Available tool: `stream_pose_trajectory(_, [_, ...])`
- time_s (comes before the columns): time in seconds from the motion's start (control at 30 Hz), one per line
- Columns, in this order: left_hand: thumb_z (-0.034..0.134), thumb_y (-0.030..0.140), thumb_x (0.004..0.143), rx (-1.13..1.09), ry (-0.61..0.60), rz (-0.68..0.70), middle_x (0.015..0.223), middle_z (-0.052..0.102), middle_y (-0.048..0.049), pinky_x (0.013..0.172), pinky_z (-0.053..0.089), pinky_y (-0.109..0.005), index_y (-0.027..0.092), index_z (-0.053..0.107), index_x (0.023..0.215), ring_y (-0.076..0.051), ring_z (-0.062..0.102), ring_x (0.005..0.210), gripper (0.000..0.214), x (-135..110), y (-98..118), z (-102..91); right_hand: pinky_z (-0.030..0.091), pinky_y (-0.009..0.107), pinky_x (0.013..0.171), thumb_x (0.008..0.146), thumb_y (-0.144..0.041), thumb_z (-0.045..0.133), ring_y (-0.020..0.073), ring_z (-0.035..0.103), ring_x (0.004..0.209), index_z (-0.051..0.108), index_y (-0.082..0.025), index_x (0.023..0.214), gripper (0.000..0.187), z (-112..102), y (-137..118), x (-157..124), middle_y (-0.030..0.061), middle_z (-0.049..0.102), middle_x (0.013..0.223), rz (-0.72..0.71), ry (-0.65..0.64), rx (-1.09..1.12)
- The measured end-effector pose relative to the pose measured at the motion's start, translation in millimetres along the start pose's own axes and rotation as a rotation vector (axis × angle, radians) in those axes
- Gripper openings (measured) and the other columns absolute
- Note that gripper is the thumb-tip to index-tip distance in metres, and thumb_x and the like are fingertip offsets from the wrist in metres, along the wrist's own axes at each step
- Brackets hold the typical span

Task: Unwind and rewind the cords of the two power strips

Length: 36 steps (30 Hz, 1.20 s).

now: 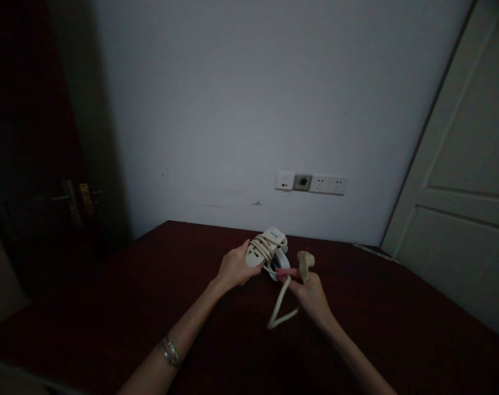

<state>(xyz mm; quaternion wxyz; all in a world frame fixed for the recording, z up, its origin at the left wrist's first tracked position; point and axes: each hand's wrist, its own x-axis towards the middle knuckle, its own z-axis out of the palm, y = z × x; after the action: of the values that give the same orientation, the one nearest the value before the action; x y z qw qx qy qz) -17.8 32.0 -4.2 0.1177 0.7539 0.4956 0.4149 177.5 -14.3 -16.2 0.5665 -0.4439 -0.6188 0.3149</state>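
A white power strip (269,247) with its cream cable wound around it is held above the dark red table (109,307). My left hand (235,267) is closed around the strip's near end. My right hand (309,293) pinches the cable just below its plug (304,261), which sticks up above the fingers. A loose loop of cable (280,312) hangs down between the two hands toward the tabletop. A bracelet shows on my left wrist.
A row of wall sockets (313,183) sits on the pale wall behind the table. A dark door with a metal handle (74,200) stands at the left, and a white door (459,186) at the right.
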Motion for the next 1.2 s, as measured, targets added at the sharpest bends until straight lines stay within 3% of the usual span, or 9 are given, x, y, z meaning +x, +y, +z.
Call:
stream_pose_trajectory(0.17, [0.062,0.049,0.068,0.240,-0.133,0.114,0.113,0.060,-0.0162,0.083,0.044,-0.039,0.017,0.043,0.129,-0.034,0.057,0.103,0.071,-7,6,3.3,0.049,0.032,0.067,0.069,-0.028,0.063,0.0230,0.064,0.066,0.073,-0.019,0.071,0.013,13,-13,-2,0.0056,0.070,0.071,-0.183,-0.134,-0.161])
stream_pose_trajectory(0.3, [0.067,0.038,0.067,0.262,-0.246,0.206,0.111,0.059,-0.0144,0.083,0.043,-0.039,0.018,0.040,0.130,-0.032,0.057,0.101,0.071,-11,11,0.3,0.048,0.032,0.066,0.064,-0.022,0.067,0.0214,0.062,0.064,0.071,-0.020,0.068,0.006,17,-27,7,0.0044,0.068,0.067,-0.244,-0.150,-0.190])
stream_pose_trajectory(0.43, [0.070,0.033,0.062,0.188,-0.312,0.349,0.106,0.061,-0.0075,0.083,0.043,-0.035,0.024,0.048,0.121,-0.027,0.058,0.096,0.063,-13,12,1.5,0.047,0.028,0.056,0.061,-0.023,0.069,0.0185,0.060,0.059,0.068,-0.017,0.063,0.006,12,-44,29,0.0041,0.067,0.063,-0.115,-0.199,-0.181])
stream_pose_trajectory(0.57, [0.071,0.034,0.060,0.024,-0.294,0.485,0.117,0.057,-0.0092,0.089,0.041,-0.037,0.021,0.050,0.119,-0.028,0.053,0.107,0.064,-16,20,-1.3,0.042,0.023,0.047,0.053,-0.017,0.071,0.0135,0.054,0.048,0.064,-0.015,0.060,0.010,6,-65,47,0.0007,0.060,0.052,0.083,-0.257,-0.143])
stream_pose_trajectory(0.63, [0.073,0.033,0.057,-0.025,-0.329,0.500,0.115,0.058,-0.0086,0.089,0.041,-0.037,0.021,0.051,0.118,-0.028,0.053,0.106,0.066,-18,28,-4.6,0.040,0.021,0.044,0.053,-0.019,0.073,0.0107,0.051,0.046,0.064,-0.014,0.062,0.014,4,-73,52,-0.0002,0.058,0.051,0.111,-0.312,-0.122])
stream_pose_trajectory(0.73, [0.072,0.035,0.058,-0.057,-0.433,0.502,0.112,0.060,-0.0068,0.088,0.042,-0.035,0.020,0.053,0.115,-0.026,0.056,0.102,0.061,-24,40,-5.9,0.028,0.016,0.035,0.061,-0.034,0.072,0.0045,0.038,0.037,0.062,-0.013,0.062,0.023,5,-79,59,-0.0041,0.048,0.043,0.102,-0.402,-0.086])
stream_pose_trajectory(0.87, [0.073,0.032,0.057,-0.110,-0.583,0.541,0.103,0.064,-0.0027,0.084,0.043,-0.029,0.019,0.058,0.108,-0.021,0.059,0.094,0.054,-33,52,1.6,0.011,0.014,0.030,0.072,-0.054,0.059,0.0011,0.018,0.030,0.052,-0.014,0.057,0.043,10,-76,74,-0.0101,0.027,0.034,0.196,-0.475,0.094])
stream_pose_trajectory(1.0, [0.075,0.036,0.052,-0.112,-0.613,0.566,0.098,0.065,-0.0021,0.086,0.042,-0.027,0.019,0.061,0.101,-0.020,0.059,0.091,0.053,-40,58,7.2,0.012,0.014,0.028,0.067,-0.060,0.061,0.0010,0.020,0.032,0.043,-0.017,0.052,0.049,6,-61,99,-0.0084,0.031,0.038,0.189,-0.262,0.238])
stream_pose_trajectory(1.2, [0.073,0.037,0.054,-0.184,-0.731,0.558,0.093,0.066,-0.0009,0.074,0.044,-0.023,0.020,0.060,0.107,-0.017,0.062,0.079,0.057,-48,69,0.0,0.028,0.018,0.034,0.068,-0.062,0.056,0.0054,0.035,0.037,0.039,-0.019,0.051,0.049,-37,-8,133,-0.0031,0.041,0.046,0.024,0.362,-0.001])
